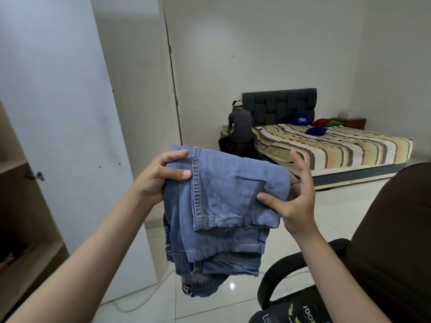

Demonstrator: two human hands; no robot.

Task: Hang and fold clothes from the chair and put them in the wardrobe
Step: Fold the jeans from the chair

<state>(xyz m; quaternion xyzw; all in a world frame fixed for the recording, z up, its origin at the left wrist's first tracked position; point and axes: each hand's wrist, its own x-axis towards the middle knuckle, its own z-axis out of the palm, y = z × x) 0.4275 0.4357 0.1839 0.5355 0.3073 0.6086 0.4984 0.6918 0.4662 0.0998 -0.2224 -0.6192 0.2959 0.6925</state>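
While my left hand (pixel 161 176) pinches the folded blue denim jeans (pixel 221 206) and my right hand (pixel 291 199) thumb-clamps them, fingers (pixel 300 166) spread, they look heavy and floppy; I'd support beneath the fold

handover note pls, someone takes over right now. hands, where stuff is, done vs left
Left hand: grips the left edge of the jeans, thumb on top.
Right hand: pinches the right edge of the jeans with the thumb, other fingers spread.
Jeans: folded into a bundle, held in the air between the wardrobe on the left and the chair at lower right.
Chair: more dark clothes lie on it.
Wardrobe: door open, shelves in view.
Done: jeans look folded.
Left: put the jeans on a shelf, then likely deal with the clothes on the chair.
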